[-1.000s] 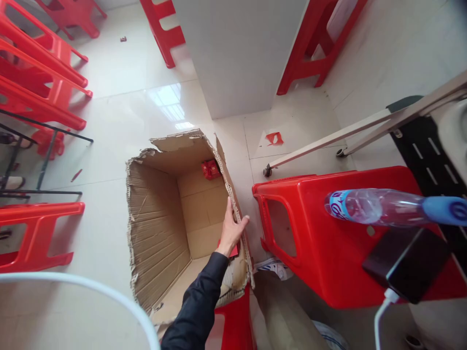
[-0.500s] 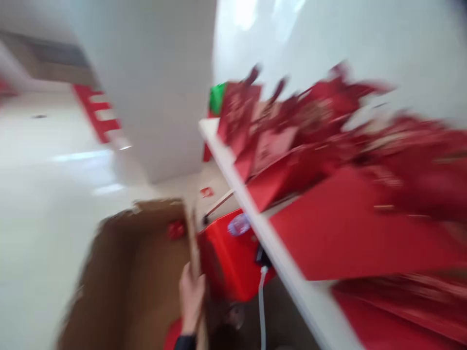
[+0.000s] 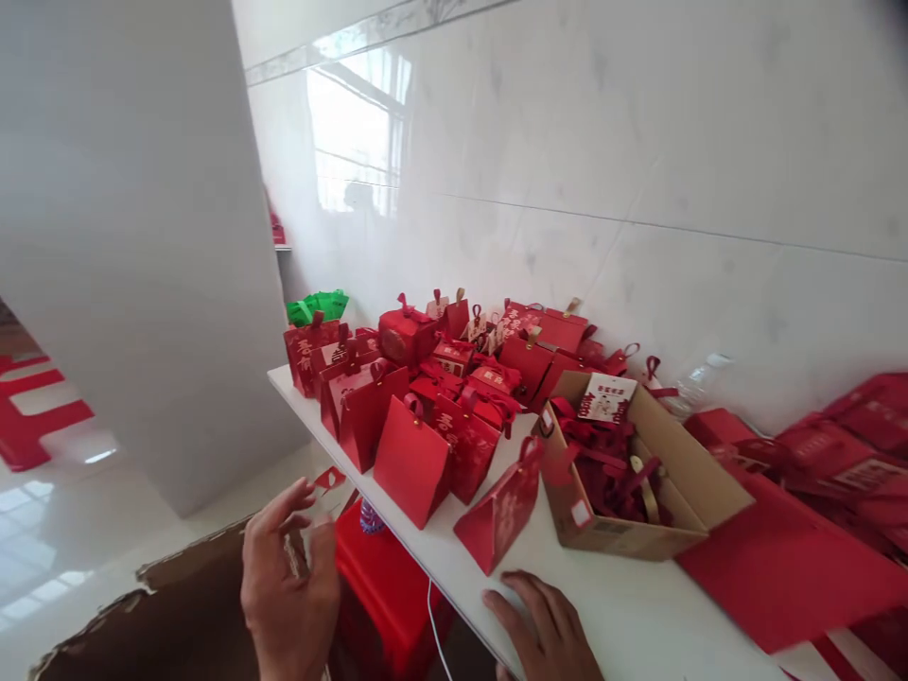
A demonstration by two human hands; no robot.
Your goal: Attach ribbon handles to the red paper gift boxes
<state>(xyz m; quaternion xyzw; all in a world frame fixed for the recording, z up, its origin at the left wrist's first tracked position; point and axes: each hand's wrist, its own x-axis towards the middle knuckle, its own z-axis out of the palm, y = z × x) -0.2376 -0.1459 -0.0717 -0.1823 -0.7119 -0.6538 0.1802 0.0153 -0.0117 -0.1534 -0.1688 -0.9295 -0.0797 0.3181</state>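
Note:
My left hand (image 3: 289,584) hovers over the torn rim of a large cardboard box (image 3: 163,605) on the floor, fingers apart and loosely curled, with nothing in it. My right hand (image 3: 548,629) lies flat on the front edge of a white table (image 3: 638,615), fingers spread and empty. Just beyond it stand several red folded gift boxes (image 3: 418,445) with ribbon handles; the nearest one (image 3: 502,511) is a hand's width from my right fingers. A small open carton (image 3: 699,487) holding red ribbons and tags sits to the right.
A red plastic stool (image 3: 383,577) with a water bottle (image 3: 369,516) stands under the table edge, and a white cable (image 3: 434,634) hangs there. Flat red sheets (image 3: 780,567) cover the table's right. A green bag (image 3: 318,306) lies at the back. White tiled wall behind, pillar at left.
The view has swung up from the floor box to the tabletop. My left hand has let go of the box's wall and opened. My right hand has come into view on the table.

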